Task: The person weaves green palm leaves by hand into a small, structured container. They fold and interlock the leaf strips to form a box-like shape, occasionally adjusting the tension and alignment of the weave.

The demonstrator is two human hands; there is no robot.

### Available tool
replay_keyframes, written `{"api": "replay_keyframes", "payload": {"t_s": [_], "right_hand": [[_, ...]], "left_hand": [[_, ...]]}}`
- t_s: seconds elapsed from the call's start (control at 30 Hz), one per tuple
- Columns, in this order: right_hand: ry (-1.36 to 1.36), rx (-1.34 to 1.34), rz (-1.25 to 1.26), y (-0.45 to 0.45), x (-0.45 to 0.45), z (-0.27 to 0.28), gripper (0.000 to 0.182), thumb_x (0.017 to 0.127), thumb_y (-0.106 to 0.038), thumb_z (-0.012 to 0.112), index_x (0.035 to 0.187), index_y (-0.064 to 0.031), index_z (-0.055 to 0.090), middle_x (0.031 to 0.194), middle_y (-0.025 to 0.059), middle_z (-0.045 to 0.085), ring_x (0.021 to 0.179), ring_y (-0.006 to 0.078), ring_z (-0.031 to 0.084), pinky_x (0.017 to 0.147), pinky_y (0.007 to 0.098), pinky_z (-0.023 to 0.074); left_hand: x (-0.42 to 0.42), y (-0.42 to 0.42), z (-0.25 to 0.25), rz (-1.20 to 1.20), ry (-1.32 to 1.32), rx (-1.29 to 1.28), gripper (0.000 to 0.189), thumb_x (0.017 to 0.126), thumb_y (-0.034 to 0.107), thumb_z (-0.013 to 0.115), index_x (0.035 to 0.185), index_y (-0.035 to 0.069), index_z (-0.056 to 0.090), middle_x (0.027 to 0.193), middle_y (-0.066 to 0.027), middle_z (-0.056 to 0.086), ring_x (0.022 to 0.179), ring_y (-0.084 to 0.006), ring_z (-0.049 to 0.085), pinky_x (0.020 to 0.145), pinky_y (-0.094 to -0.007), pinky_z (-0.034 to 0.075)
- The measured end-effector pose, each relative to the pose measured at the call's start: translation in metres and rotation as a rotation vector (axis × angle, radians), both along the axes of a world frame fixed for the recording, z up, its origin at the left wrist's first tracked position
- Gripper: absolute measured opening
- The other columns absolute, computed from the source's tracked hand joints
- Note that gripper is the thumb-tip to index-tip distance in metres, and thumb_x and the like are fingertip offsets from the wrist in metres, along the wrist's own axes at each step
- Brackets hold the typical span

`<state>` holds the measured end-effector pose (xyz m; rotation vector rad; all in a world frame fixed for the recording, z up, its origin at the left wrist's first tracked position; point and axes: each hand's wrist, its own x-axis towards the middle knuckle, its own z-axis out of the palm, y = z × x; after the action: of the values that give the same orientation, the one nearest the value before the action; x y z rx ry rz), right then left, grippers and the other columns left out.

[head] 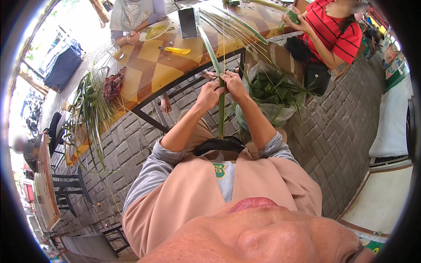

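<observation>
A long green palm leaf strip (pixel 213 59) runs from the table top down towards my lap. My left hand (pixel 209 94) pinches it from the left, and my right hand (pixel 233 84) grips it from the right, slightly higher; the fingertips nearly meet. Thin pale leaf ribs (pixel 241 34) fan across the table edge beyond my right hand. A black bag or pouch (pixel 219 145) lies at my lap, by the strip's lower end. On the wooden table (pixel 144 74) lie a yellow utility knife (pixel 177 50) and a black smartphone (pixel 188 23).
A clear plastic bag (pixel 274 113) holds woven green leaf pieces (pixel 268 87). More palm leaves (pixel 90 102) and a red patterned cloth (pixel 113 84) lie at the table's left end. One person sits by a plate (pixel 155 31) and a glass (pixel 116 52); another, in red, holds a green leaf piece (pixel 292 17).
</observation>
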<state>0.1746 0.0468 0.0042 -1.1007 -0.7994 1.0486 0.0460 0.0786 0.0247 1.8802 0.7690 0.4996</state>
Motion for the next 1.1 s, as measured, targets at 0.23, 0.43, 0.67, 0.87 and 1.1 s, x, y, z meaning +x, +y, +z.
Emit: {"api": "replay_keyframes", "payload": {"t_s": [0.23,0.43,0.67,0.87,1.1], "right_hand": [[0.021,0.146,-0.030,0.013,0.008,-0.003,0.018,0.088,-0.011,0.046,0.081,0.0039,0.053,0.065,0.0040,0.053,0.068,0.0186,0.062,0.057,0.0278,0.0510],[0.176,-0.031,0.003,0.016,0.022,0.029,0.019,0.090,-0.012,0.044,0.080,0.0021,0.052,0.063,0.0056,0.052,0.057,0.0185,0.058,0.048,0.0305,0.0472],[-0.959,0.008,-0.433,0.108,0.085,-0.013,0.026,0.087,-0.021,0.050,0.075,0.0001,0.061,0.078,0.0137,0.062,0.066,0.0275,0.060,0.058,0.0392,0.0469],[-1.262,-0.484,-0.368,0.156,0.114,0.007,0.037,0.088,-0.033,0.047,0.100,0.0001,0.060,0.105,0.0219,0.061,0.103,0.0361,0.055,0.088,0.0421,0.0440],[-1.366,-0.405,-0.425,0.168,0.122,0.078,0.045,0.089,-0.037,0.048,0.111,0.0016,0.054,0.112,0.0209,0.058,0.104,0.0345,0.056,0.088,0.0412,0.0449]], "left_hand": [[-0.003,-0.024,0.022,-0.026,-0.217,0.575,0.010,0.079,0.002,0.056,0.087,0.000,0.061,0.080,-0.0169,0.059,0.076,-0.0343,0.058,0.070,-0.0368,0.045],[-0.028,-0.045,0.057,-0.350,-0.353,0.600,0.007,0.075,0.005,0.059,0.081,0.001,0.056,0.078,-0.0142,0.054,0.076,-0.0349,0.054,0.069,-0.0386,0.044],[-0.100,-0.077,0.093,-0.870,-0.827,-0.305,0.030,0.089,0.024,0.050,0.069,0.003,0.054,0.071,-0.0104,0.056,0.061,-0.0262,0.055,0.058,-0.0315,0.044],[-0.170,-0.075,0.125,-1.231,-1.104,-0.292,0.038,0.091,0.017,0.044,0.056,0.005,0.051,0.056,-0.0086,0.053,0.045,-0.0193,0.051,0.040,-0.0306,0.041],[-0.203,-0.065,0.146,-1.126,-1.185,-0.022,0.031,0.089,0.008,0.046,0.058,0.007,0.050,0.050,-0.0036,0.046,0.036,-0.0159,0.043,0.033,-0.0266,0.032]]}}
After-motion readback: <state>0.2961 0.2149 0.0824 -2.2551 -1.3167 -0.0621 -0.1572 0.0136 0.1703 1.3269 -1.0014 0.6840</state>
